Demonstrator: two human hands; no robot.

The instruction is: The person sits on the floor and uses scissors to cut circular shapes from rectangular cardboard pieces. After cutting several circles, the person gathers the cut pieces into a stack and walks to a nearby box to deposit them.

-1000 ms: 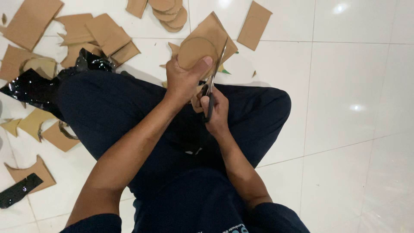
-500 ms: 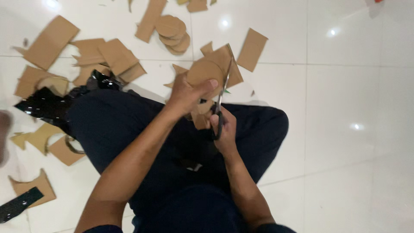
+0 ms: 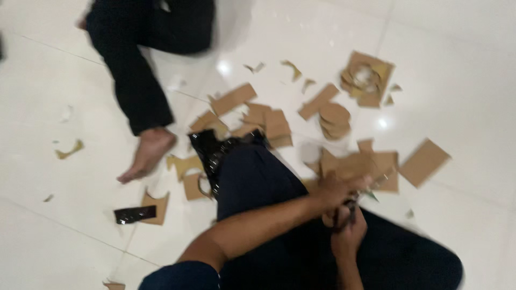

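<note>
I sit cross-legged on a white tiled floor. My left hand grips a brown cardboard piece with a rounded edge, held above my knee. Just below it, my right hand is closed around the handles of a pair of scissors, whose blades reach into the cardboard. The picture is blurred by motion, so the blades are hard to make out.
Cardboard offcuts litter the floor: a stack of cut discs, a square with a round hole, a loose rectangle. Crumpled black plastic lies by my knee. Another person's leg and bare foot rest at left. A dark flat object lies nearby.
The camera has swung up and left, bringing another person's leg and more floor into view. My hands still hold the cardboard and scissors, now at lower right of the picture.
</note>
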